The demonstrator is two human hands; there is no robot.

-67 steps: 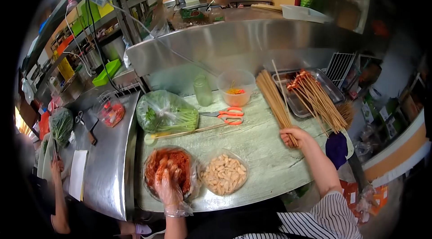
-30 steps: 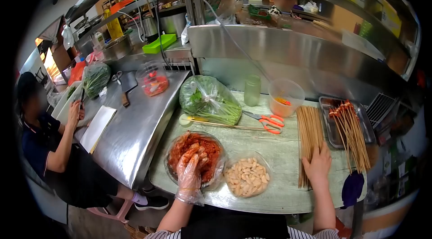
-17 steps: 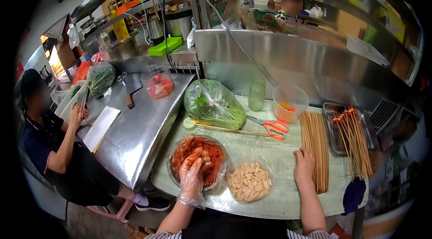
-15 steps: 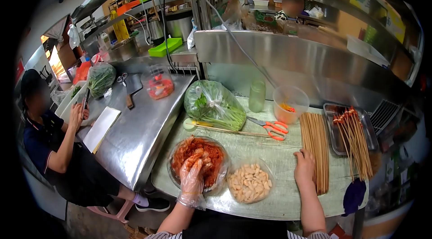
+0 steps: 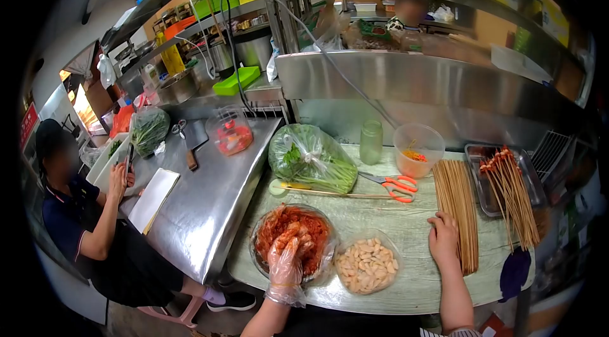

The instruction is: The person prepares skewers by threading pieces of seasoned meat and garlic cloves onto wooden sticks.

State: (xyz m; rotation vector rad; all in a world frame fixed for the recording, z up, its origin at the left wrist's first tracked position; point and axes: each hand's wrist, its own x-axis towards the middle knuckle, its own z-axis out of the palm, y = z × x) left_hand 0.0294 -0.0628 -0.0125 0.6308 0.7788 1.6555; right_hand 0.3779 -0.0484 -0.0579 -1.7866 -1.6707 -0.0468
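Note:
My left hand (image 5: pixel 287 264), in a clear plastic glove, is in a bowl (image 5: pixel 259 262) of red-sauced meat (image 5: pixel 311 232). Its sauce-smeared fingers are bunched around some of the meat. A clear tub of peeled garlic cloves (image 5: pixel 368 264) stands just right of that bowl. My bare right hand (image 5: pixel 444 235) rests on the pale green tabletop (image 5: pixel 406 286) with fingers loosely spread and nothing in them. Its fingertips lie close to the left edge of a bundle of wooden skewers (image 5: pixel 455 216).
Behind are bagged greens (image 5: pixel 311 159), orange-handled scissors (image 5: pixel 396 188), a green glass jar (image 5: pixel 371 142) and a clear tub (image 5: pixel 419 147). At right, loaded skewers (image 5: pixel 507 191) lie across a metal tray (image 5: pixel 477 200). A co-worker (image 5: pixel 82 210) sits left, by a steel counter (image 5: pixel 209 210) holding a cleaver (image 5: pixel 195 143).
The camera view has shifted, so everything sits lower and further right. My left fingers have moved slightly within the meat. My right hand keeps its place beside the skewers.

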